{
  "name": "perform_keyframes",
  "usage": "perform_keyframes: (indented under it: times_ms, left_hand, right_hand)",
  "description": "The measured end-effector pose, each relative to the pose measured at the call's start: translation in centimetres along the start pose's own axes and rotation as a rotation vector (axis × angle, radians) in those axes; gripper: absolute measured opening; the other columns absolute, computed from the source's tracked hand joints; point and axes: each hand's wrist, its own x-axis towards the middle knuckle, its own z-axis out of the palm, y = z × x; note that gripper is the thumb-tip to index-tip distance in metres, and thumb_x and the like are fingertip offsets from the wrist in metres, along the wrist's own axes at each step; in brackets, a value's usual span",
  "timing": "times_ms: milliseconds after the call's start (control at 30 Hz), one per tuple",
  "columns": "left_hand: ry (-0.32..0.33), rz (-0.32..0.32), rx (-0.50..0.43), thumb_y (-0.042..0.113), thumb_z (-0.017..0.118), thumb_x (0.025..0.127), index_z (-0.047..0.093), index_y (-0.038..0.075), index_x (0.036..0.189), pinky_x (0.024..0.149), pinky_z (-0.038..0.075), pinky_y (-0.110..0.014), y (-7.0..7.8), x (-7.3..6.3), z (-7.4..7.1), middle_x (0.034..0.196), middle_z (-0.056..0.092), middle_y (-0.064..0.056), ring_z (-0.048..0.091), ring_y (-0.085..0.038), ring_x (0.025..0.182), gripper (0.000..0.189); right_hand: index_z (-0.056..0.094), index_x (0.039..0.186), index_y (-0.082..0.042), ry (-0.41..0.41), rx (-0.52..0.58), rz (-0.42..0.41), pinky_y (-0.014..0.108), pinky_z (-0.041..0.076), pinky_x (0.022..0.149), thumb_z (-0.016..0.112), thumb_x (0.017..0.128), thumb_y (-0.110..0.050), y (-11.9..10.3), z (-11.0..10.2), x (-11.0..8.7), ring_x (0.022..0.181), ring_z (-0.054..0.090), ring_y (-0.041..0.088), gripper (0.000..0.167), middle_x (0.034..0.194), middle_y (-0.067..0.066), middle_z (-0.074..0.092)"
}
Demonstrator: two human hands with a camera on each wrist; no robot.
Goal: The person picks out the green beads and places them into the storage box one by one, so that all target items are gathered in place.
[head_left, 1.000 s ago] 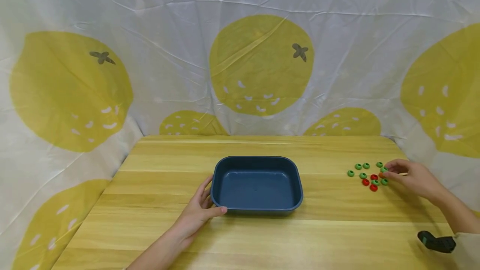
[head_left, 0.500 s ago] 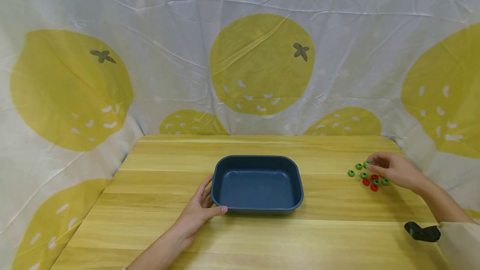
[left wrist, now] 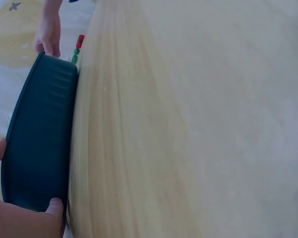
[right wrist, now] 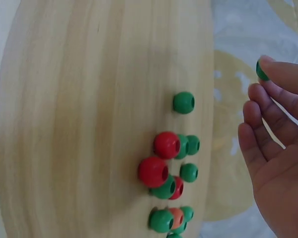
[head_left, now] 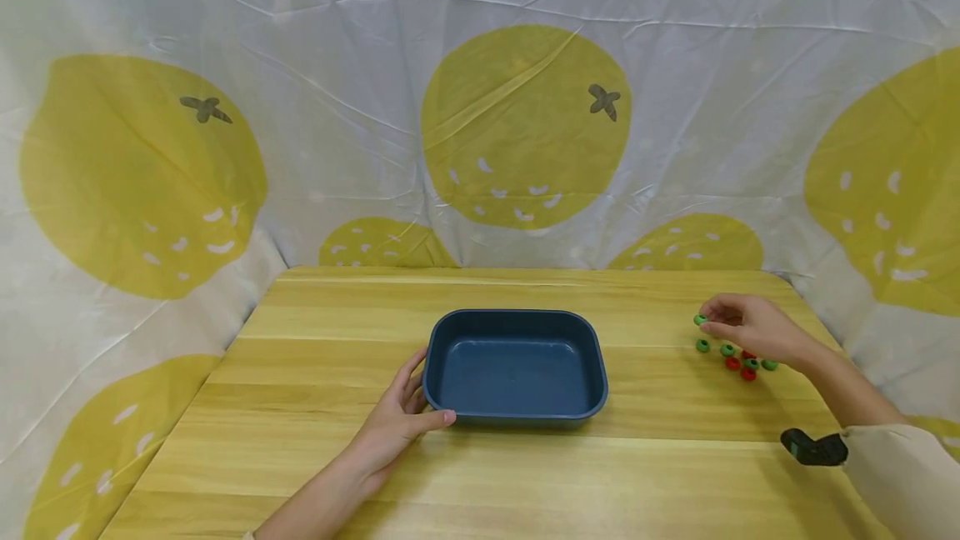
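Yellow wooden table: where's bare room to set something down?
Bare: between the blue rectangular plastic tub and the round red and green beads; also in front of the tub. Crowded: among the beads, by the right hand.

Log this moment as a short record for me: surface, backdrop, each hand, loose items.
surface: light wood-grain tabletop
backdrop: white cloth printed with large yellow fruit
left hand: grips the left end of a dark blue rectangular tray
right hand: pinches a small round green bead between thumb and index finger
loose round beads: red, green and orange, on the tabletop right of the tray
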Motion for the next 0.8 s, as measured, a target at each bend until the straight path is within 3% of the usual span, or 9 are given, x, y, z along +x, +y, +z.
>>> perform_keyframes:
  times_ms: [433,800]
  left_hand:
    - [-0.017,-0.004,-0.001,0.001,0.085,0.084,0.026,0.029,0.163,0.110,0.040,-0.050,-0.1,0.1,-0.1,0.164,0.033,-0.012,0.040,-0.035,0.144,0.103]
    - [0.008,0.004,0.000,0.001,0.086,0.082,0.028,0.029,0.163,0.110,0.039,-0.051,0.0,0.2,0.0,0.163,0.034,-0.013,0.040,-0.035,0.144,0.103]
  right_hand:
    - [0.069,0.110,-0.006,-0.040,0.021,-0.087,0.031,0.054,0.075,0.070,0.102,-0.020,-3.1,1.3,2.2,0.089,0.065,0.019,0.016,0.098,0.000,0.067]
    - [0.069,0.109,-0.007,-0.066,0.003,-0.189,0.032,0.054,0.078,0.072,0.100,-0.016,-5.2,2.4,5.3,0.087,0.064,0.016,0.012,0.095,-0.003,0.066]
